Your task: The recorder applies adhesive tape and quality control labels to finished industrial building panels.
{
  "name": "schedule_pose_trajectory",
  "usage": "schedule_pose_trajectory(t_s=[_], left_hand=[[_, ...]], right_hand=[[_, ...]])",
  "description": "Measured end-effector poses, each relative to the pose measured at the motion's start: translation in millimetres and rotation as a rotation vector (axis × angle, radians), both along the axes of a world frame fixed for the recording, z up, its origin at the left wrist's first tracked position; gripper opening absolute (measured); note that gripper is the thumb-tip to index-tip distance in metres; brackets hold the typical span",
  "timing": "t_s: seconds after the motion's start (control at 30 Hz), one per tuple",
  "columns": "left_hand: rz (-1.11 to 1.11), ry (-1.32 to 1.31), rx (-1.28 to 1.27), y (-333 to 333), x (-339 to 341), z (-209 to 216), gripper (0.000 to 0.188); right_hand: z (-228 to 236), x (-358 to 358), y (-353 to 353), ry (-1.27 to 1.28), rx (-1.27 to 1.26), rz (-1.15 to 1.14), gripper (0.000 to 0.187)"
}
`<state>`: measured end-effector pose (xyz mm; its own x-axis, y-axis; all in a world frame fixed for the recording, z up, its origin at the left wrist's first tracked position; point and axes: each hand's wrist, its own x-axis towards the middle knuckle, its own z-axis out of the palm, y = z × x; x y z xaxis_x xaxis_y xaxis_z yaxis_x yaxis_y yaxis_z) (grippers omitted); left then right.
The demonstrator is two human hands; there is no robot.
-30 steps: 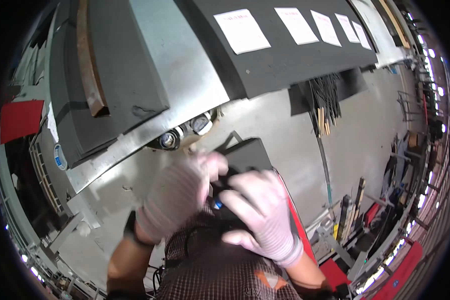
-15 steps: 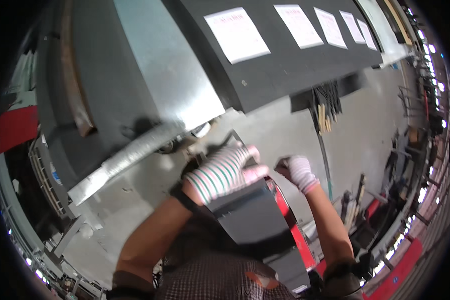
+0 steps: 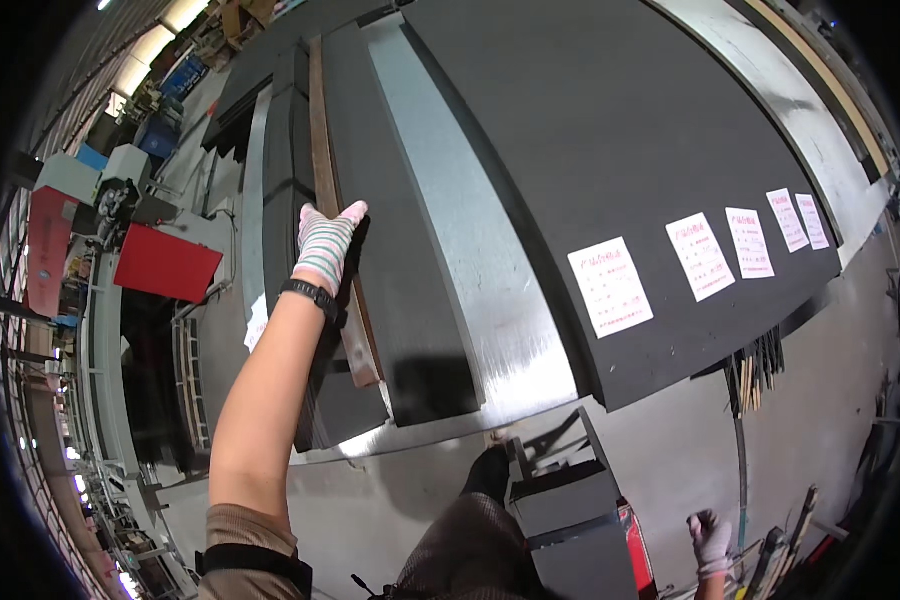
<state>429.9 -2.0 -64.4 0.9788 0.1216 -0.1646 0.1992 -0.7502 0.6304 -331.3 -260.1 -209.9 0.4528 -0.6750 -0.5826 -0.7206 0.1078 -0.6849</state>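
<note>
My left hand (image 3: 327, 245), in a white glove with green and pink stripes, reaches over a long brown strip (image 3: 322, 140). Its thumb and fingers are apart, one on each side of the strip; whether they touch it I cannot tell. Under the strip lie dark grey sheets (image 3: 405, 290). A bare silver metal band (image 3: 450, 210) runs alongside. Low on the right, my right hand (image 3: 711, 548), gloved too, is curled in above the floor. Something dark shows at its fingertips, too small to name.
Several white printed papers (image 3: 610, 287) lie on the dark stack at right. A dark grey box with a red side (image 3: 580, 510) stands by my legs. Rods with tan ends (image 3: 760, 370) jut out under the stack. Red and grey machinery (image 3: 168, 262) is at left.
My left hand has moved from above the dark grey box, forward and left, to the brown strip. My right hand now appears lower and farther right. The view has shifted toward the sheets.
</note>
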Motion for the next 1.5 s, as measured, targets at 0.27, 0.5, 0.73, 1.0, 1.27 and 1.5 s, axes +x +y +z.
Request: schedule_pose_trajectory(t_s=[0.27, 0.5, 0.73, 1.0, 1.27, 1.5], left_hand=[[-0.283, 0.093, -0.236, 2.7, 36.5, -28.5, 0.094], [-0.282, 0.067, -0.379, -52.3, 19.9, -49.4, 0.102], [-0.418, -0.04, -0.325, -91.8, 11.4, -63.4, 0.107], [-0.453, -0.434, -0.479, -28.3, -216.3, -23.8, 0.066], [-0.292, 0.9, -1.11, 51.8, -450.6, -64.3, 0.065], [0.19, 1.123, -1.836, 113.0, -481.9, -102.6, 0.081]], right_hand=[[55.4, -22.6, 31.1, 0.407, -0.425, 0.432, 0.017], [64.8, -29.4, 52.6, 0.407, -0.405, 0.361, 0.019], [32.6, -30.5, 80.7, 0.269, -0.373, 0.177, 0.017], [146.8, 46.7, 92.9, 0.111, -0.208, 0.414, 0.067], [152.1, -16.8, 103.3, 0.351, -0.169, 1.063, 0.106], [259.4, -20.6, 178.1, 0.446, -0.139, 0.942, 0.048]])
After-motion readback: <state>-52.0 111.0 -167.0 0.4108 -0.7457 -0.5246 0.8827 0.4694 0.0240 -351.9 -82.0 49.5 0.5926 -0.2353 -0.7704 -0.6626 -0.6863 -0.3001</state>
